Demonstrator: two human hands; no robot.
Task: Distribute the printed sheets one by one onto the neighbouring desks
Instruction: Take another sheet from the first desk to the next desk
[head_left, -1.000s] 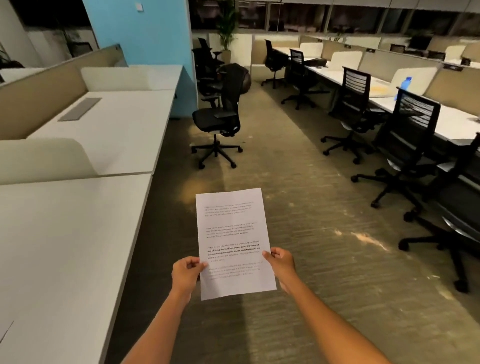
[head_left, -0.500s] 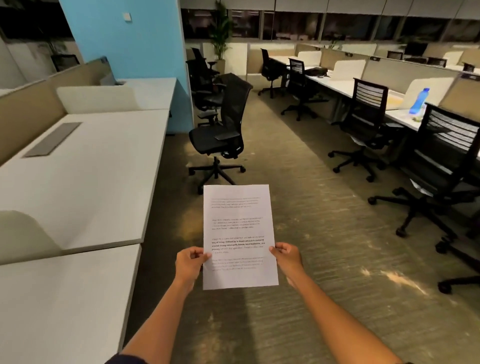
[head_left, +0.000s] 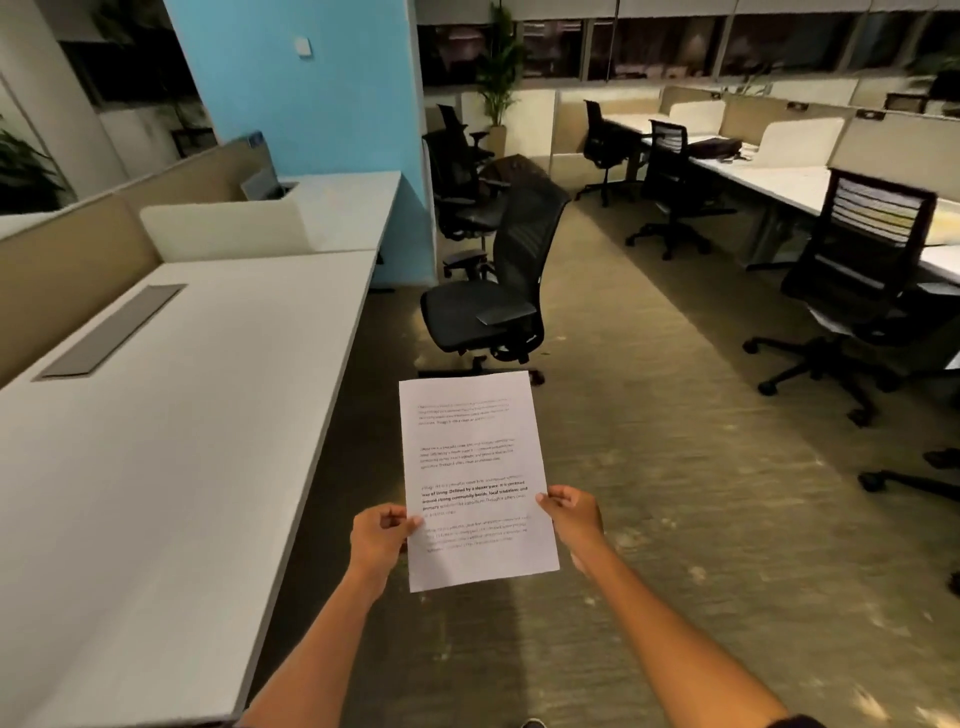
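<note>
— What did the printed sheet (head_left: 475, 480) look like?

— Thin, flat white paper, rectangular, with four blocks of small text and one bold line. It was held over the ribbed carpet (head_left: 675, 519) in the aisle, just right of the smooth white desk (head_left: 182, 441).

— And the grip?

— The left hand (head_left: 378, 538) had its fingers closed on the left edge, thumb on top; the right hand (head_left: 571, 519) pinched the right edge the same way.

— Anything else nearby?

— A grey flat cable cover (head_left: 111, 330) set into the desk, and a black mesh-backed chair (head_left: 498, 296) beyond the sheet.

— What had changed from a second earlier?

— The grip hadn't. The chair and the blue wall (head_left: 311, 104) stood closer, and the desk with the cover had come alongside.
</note>
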